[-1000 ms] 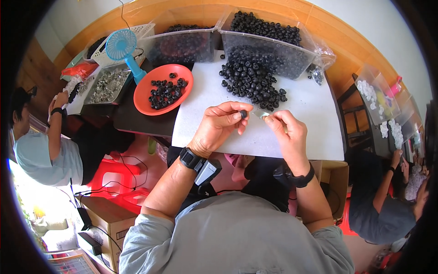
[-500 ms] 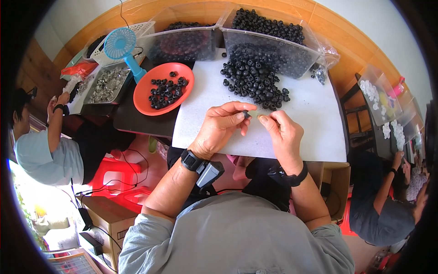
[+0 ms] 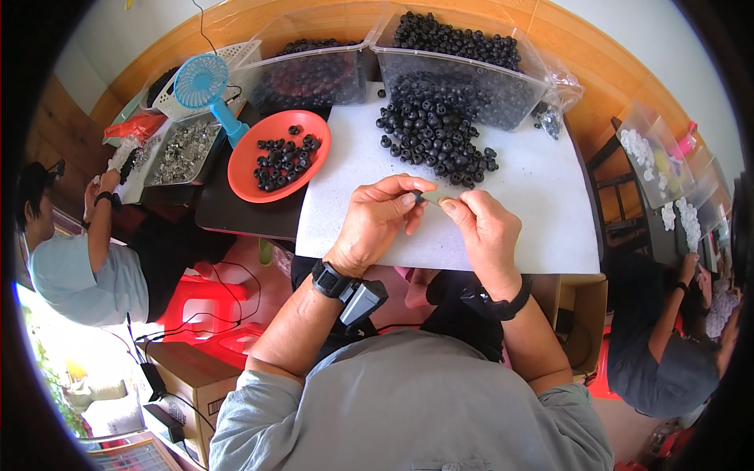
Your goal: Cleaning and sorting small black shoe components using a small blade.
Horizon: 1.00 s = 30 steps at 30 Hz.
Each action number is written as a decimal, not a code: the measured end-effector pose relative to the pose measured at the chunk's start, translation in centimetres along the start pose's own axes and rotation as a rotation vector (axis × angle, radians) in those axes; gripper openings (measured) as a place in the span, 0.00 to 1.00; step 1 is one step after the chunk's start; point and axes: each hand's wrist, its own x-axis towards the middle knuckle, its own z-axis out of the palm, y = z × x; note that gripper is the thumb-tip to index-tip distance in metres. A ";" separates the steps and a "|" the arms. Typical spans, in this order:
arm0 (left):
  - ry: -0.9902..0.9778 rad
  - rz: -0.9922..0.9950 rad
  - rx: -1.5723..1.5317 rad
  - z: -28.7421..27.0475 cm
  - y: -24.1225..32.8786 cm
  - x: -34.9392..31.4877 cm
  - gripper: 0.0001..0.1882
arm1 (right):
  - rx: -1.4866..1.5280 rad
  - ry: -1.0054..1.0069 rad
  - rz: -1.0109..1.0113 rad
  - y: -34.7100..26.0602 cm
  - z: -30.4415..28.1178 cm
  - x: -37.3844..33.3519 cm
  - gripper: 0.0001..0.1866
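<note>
Between the thumb and fingers of my left hand point(image 3: 375, 220) is a small black rounded piece point(image 3: 419, 198), like the loose ones on the table. My right hand point(image 3: 488, 228) pinches a thin, flat, grey-green blade-like tool point(image 3: 434, 198). Its tip meets the black piece; the exact contact is too small to make out. Both hands are above the near part of a white board point(image 3: 542, 235). Just beyond them lies a pile of black pieces point(image 3: 440, 137), round and with holes. Left of the board, an orange-red plate point(image 3: 316, 125) holds several more.
Two clear bins point(image 3: 503, 114) point(image 3: 310, 82) of black pieces stand at the back. A blue fan point(image 3: 203, 82) and a metal tray point(image 3: 212, 157) of small shiny parts are at left. People work at far left point(image 3: 86, 275) and far right point(image 3: 667, 353). A cardboard box point(image 3: 585, 326) is below the table.
The blade-like tool has moved left and now meets the black piece, where a gap showed before. More of it is visible. My hands have otherwise stayed nearly in place.
</note>
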 end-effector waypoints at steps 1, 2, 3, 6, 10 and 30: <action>0.001 -0.001 0.001 0.0 0.0 0.0 0.13 | -0.018 -0.024 -0.034 0.1 0.0 0.0 0.13; 0.031 -0.015 -0.004 0.0 0.1 -0.1 0.13 | -0.036 -0.048 -0.069 0.1 -0.1 0.0 0.13; 0.059 -0.030 -0.009 -0.1 0.0 0.0 0.13 | -0.037 -0.045 -0.067 0.1 -0.1 -0.1 0.13; -0.007 -0.031 -0.019 -0.4 0.1 0.0 0.13 | -0.045 -0.018 -0.184 0.2 -0.2 -0.3 0.13; -0.005 -0.014 0.022 0.2 0.2 0.0 0.14 | 0.114 0.083 0.019 0.6 0.0 -0.4 0.13; 0.009 -0.040 0.008 0.0 0.0 0.0 0.13 | 0.021 0.065 -0.006 -0.1 -0.1 -0.2 0.12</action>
